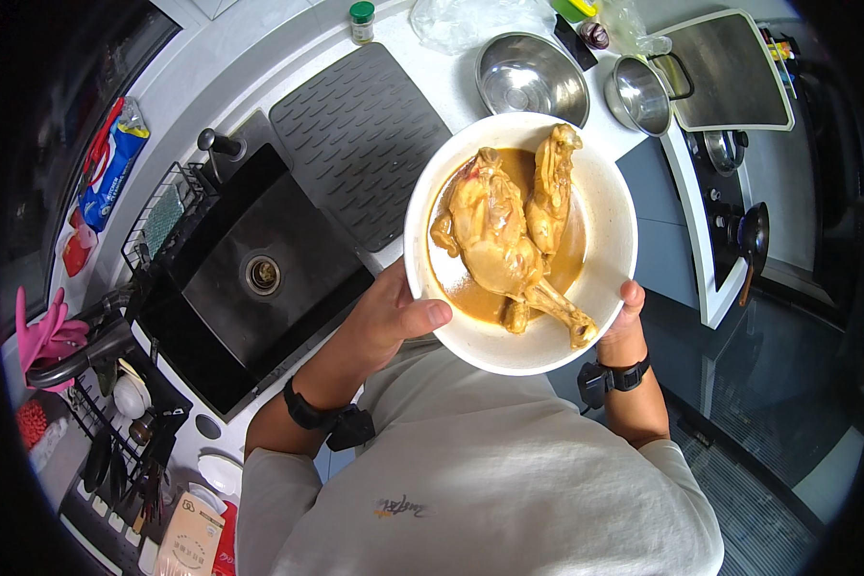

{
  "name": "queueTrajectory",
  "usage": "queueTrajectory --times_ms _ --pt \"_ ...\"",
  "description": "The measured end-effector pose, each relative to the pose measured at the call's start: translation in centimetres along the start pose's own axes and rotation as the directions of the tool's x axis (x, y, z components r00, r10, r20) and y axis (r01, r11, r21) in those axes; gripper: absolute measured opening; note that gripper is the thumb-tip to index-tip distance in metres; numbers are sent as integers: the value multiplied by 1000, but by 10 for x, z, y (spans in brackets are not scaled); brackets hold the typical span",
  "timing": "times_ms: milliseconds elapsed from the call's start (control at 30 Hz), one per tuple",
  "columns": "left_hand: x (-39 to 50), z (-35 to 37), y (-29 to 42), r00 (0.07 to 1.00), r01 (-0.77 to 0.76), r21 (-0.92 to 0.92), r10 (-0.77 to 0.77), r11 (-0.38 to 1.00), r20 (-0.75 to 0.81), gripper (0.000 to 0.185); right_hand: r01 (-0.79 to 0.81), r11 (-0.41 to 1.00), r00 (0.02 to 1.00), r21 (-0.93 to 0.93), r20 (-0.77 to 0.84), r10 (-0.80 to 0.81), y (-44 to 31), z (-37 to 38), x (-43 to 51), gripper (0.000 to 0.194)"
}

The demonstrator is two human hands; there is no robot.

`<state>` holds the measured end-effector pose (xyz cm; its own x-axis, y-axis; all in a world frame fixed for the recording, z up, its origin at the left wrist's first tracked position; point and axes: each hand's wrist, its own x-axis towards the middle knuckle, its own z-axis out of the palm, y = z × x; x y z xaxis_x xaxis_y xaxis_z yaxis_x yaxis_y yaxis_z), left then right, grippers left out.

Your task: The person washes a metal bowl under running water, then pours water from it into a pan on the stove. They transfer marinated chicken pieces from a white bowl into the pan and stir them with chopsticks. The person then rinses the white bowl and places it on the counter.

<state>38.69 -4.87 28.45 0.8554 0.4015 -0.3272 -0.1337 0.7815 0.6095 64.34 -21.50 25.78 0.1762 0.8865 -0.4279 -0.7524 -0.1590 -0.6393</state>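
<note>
Held up before my chest is a white bowl [605, 209] with pieces of poultry [493, 223], apparently chicken, in a brown sauce [475, 302]. A leg bone points towards the bowl's near right rim, and a narrower piece [551, 191] leans on the far side. My left hand [396, 317] grips the near left rim, thumb on top and fingers hidden beneath. On the right side, my right hand [625, 313] holds the rim with the thumb showing. Behind the bowl stands a stainless steel mixing bowl [533, 79], partly covered by it.
To the left is a black sink [223, 302] beside a grey ridged drying mat [360, 144]. A steel pot [637, 97] and a rectangular board [727, 68] are at the back right. Further right, a frying pan [754, 229] sits on the stove; a blue flame shows near it.
</note>
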Motion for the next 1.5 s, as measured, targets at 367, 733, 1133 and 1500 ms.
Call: queueTrajectory --times_ms 367,733,1133,1500 --pt "0 4 -3 1000 -10 -4 10 1000 4 84 0 1000 1000 -17 -10 0 0 -3 -4 95" --pt "-1 8 -2 1000 2 8 -2 1000 -11 83 -2 996 997 -92 -81 -5 -1 -4 -7 100" --pt "-1 10 -1 1000 -7 12 7 1000 -9 82 -4 1000 1000 -9 -4 4 -2 -8 -8 92" --pt "-1 12 -1 1000 -4 13 4 1000 -9 82 -5 1000 1000 -9 -5 5 -3 -8 -8 92"
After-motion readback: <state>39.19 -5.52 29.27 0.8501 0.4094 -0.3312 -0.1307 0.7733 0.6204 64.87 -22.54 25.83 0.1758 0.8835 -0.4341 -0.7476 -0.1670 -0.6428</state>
